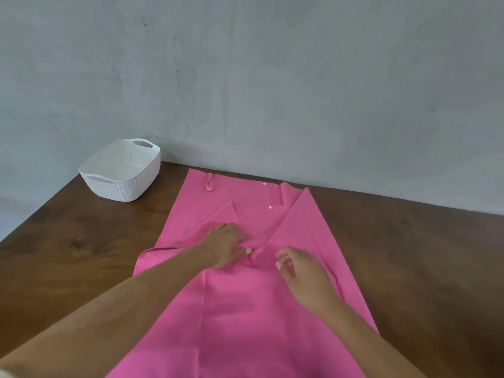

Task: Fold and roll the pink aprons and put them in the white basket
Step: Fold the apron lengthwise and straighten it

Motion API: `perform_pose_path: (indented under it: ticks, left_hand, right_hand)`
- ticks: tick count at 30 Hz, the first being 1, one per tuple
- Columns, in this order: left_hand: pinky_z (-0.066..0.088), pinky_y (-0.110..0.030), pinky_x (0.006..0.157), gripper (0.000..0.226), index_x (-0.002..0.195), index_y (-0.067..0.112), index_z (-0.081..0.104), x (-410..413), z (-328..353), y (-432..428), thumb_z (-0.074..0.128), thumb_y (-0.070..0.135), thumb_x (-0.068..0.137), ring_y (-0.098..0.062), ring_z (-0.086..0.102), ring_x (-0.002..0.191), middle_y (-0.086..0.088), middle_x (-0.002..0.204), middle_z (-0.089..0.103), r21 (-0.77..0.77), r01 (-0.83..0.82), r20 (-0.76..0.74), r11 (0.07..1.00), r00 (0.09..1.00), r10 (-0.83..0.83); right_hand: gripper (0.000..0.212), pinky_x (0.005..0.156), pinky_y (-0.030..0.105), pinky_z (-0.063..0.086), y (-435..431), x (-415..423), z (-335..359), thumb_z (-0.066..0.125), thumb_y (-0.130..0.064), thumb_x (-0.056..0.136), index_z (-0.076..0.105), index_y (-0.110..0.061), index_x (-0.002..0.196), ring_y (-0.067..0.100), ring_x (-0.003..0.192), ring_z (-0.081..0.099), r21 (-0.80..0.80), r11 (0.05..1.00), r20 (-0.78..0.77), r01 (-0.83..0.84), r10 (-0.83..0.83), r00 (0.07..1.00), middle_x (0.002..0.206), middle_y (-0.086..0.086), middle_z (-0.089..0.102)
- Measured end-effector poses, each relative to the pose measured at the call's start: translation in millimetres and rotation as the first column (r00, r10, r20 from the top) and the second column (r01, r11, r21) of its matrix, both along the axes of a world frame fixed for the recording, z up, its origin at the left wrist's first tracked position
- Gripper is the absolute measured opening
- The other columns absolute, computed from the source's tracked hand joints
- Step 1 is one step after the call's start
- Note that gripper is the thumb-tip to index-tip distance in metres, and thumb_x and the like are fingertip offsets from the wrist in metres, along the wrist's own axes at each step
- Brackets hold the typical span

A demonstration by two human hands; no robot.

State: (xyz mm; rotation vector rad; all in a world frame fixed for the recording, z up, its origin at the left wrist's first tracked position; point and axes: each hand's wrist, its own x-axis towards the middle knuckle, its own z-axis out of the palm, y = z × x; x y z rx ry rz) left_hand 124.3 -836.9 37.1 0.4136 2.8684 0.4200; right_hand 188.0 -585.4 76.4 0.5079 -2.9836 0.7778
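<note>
Pink apron (245, 309) lies flat on the wood tabletop (81, 255), long axis running straight from the person toward the wall (272, 77); only 1 apron in view. 2 side flaps are folded inward and meet in a V near mid-length. Left hand (223, 245) rests flat on the left flap, fingers (231, 227) straight, pressing cloth, gripping nothing. Right hand (302, 276) sits just right of the meeting line, fingers (283, 261) loosely curled, no cloth visibly pinched. Flap junction lies between the 2 hands. Judgement: folding stage, not yet rolled; the roll should run along the long axis. White basket (122, 186) stands far-left by the wall, well apart from the cloth, nearer the left hand, nothing pink in it.
</note>
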Motion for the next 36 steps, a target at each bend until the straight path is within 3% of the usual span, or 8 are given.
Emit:
perform_pose_path:
  ticks: [4,9,14,20,23,26,32,36]
  left_hand:
    - [0.030,-0.037,0.117,0.101,0.115,0.019,0.073,-7.9,-13.1,8.5,0.010,0.088,0.080,-0.022,0.048,0.133,-0.005,0.132,0.064,0.079,-0.006,-0.067,0.997,0.998,0.011]
    - [0.027,-0.029,0.120,0.125,0.138,0.012,0.060,1.3,-21.3,11.8,-0.011,0.090,0.072,-0.020,0.040,0.140,-0.005,0.150,0.050,0.097,-0.036,-0.102,0.995,0.994,0.046]
    - [0.042,-0.030,0.109,0.083,0.121,0.009,0.070,1.6,-13.6,10.9,0.031,0.076,0.092,-0.017,0.058,0.120,-0.003,0.130,0.065,0.339,-0.202,-0.138,0.919,0.955,0.262]
    - [0.050,-0.026,0.073,0.009,0.088,0.019,0.077,-19.5,12.4,-16.7,0.074,0.026,0.092,-0.007,0.067,0.077,0.012,0.084,0.071,0.650,-0.515,-0.078,0.559,0.686,0.723]
    - [0.048,-0.014,0.068,0.011,0.077,0.017,0.074,-33.3,18.8,-37.7,0.084,0.019,0.082,0.002,0.065,0.074,0.015,0.083,0.072,0.721,-0.594,0.057,0.357,0.564,0.823]
    - [0.043,-0.012,0.064,0.021,0.085,0.012,0.068,-44.2,20.4,-63.3,0.087,0.016,0.078,-0.006,0.063,0.076,0.006,0.085,0.069,0.721,-0.634,0.121,0.282,0.515,0.849]
    - [0.043,-0.020,0.064,0.038,0.107,0.013,0.062,-67.3,14.3,-107.3,0.087,0.019,0.080,-0.010,0.058,0.083,0.003,0.093,0.065,0.647,-0.736,0.270,0.199,0.466,0.843]
    - [0.041,-0.017,0.064,0.020,0.096,0.013,0.071,-85.8,7.2,-128.6,0.084,0.020,0.082,-0.014,0.061,0.085,0.000,0.092,0.068,0.579,-0.755,0.226,0.308,0.512,0.829]
  right_hand:
    - [0.021,0.094,0.026,0.044,11.2,-49.7,-0.7,0.054,-0.034,0.101,0.061,-0.027,0.119,0.005,0.111,0.047,0.038,0.998,-0.052,-0.045,0.047,0.998,0.115,-0.014,0.061]
    - [0.025,0.102,0.033,0.043,11.5,-100.0,-13.1,0.054,-0.038,0.100,0.061,-0.025,0.121,0.012,0.118,0.047,0.054,0.992,-0.070,-0.112,0.115,0.991,0.121,-0.011,0.059]
    - [0.027,0.105,0.028,0.038,-4.4,-132.9,-19.4,0.055,-0.036,0.102,0.061,-0.022,0.124,0.013,0.124,0.045,0.070,0.979,-0.075,-0.190,0.195,0.978,0.126,-0.007,0.059]
    - [0.023,0.105,0.035,0.041,-32.2,-168.4,-18.5,0.058,-0.031,0.100,0.064,-0.019,0.119,0.016,0.119,0.052,0.005,0.969,-0.073,-0.248,0.247,0.966,0.121,-0.005,0.063]
    - [0.021,0.103,0.032,0.042,-55.2,-180.9,-18.1,0.060,-0.030,0.100,0.065,-0.020,0.117,0.014,0.116,0.053,-0.081,0.964,-0.031,-0.254,0.252,0.967,0.118,-0.006,0.064]
    - [0.019,0.102,0.034,0.045,-85.5,-193.1,-19.8,0.061,-0.030,0.098,0.065,-0.021,0.114,0.012,0.113,0.055,-0.153,0.951,0.003,-0.268,0.272,0.962,0.114,-0.008,0.064]
    - [0.036,0.100,0.036,0.047,-144.7,-221.0,-12.7,0.046,-0.051,0.102,0.066,-0.023,0.116,0.009,0.112,0.056,-0.197,0.938,0.090,-0.287,0.309,0.947,0.117,-0.008,0.064]
    - [0.056,0.110,0.039,0.038,-173.8,-236.6,-15.6,0.031,-0.062,0.101,0.063,-0.026,0.130,0.016,0.128,0.046,-0.114,0.940,0.183,-0.322,0.339,0.923,0.132,-0.005,0.059]
